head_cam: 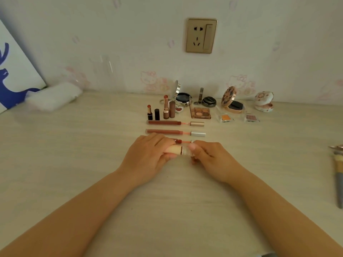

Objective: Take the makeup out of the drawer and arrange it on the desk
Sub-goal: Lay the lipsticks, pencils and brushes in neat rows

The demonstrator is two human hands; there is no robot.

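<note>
My left hand point(148, 156) grips a cream-coloured makeup tube point(175, 150) lying sideways just above the desk. My right hand point(206, 156) pinches the tube's pale cap end point(185, 151). Right behind the hands lie three opened lip glosses in a row point(164, 122), point(163, 132), point(178, 140), the nearest partly hidden. Behind them stand two uncapped lipsticks point(149, 112), point(166, 107). An eyeshadow palette point(201, 113), open compacts point(182, 98), point(232, 101) and small eyeshadow pans point(226, 117) sit near the wall.
Makeup brushes point(338, 169) lie at the desk's right edge. A white folded cloth point(53, 97) and a deer picture point(13, 71) are at the back left. A wall socket point(201, 36) is above the makeup. The desk point(92, 145) is pale wood.
</note>
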